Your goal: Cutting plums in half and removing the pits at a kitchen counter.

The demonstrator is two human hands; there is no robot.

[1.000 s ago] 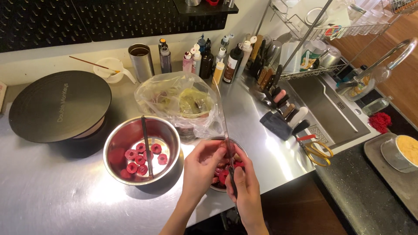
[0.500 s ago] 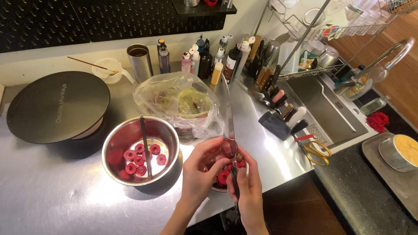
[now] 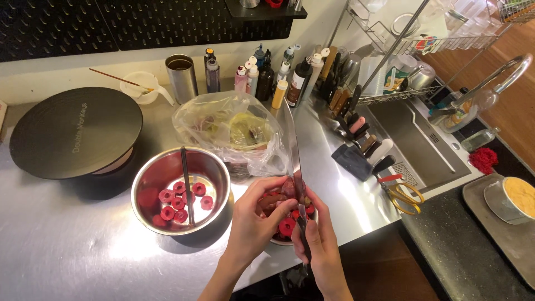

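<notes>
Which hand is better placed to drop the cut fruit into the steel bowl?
Left, probably. The left hand already pinches the fruit and is on the steel bowl's side; the right hand grips the knife, farther from it.

Brightly lit from overhead, slightly warm in tone; strong white glare on the steel counter (image 3: 67, 262) left of the metal bowl (image 3: 214, 173) and again right of the hands, near the sink (image 3: 412, 139); soft dark shadows pooled under the bowl and beneath the round black turntable (image 3: 72, 131); pegboard wall (image 3: 139, 22) at top dim, nearly black; knife blade (image 3: 291, 139) catching a pale sheen; mild wide-angle bending toward the edges, shelf rack (image 3: 390, 33) leaning; centre sharp, right corners a little soft.
</notes>
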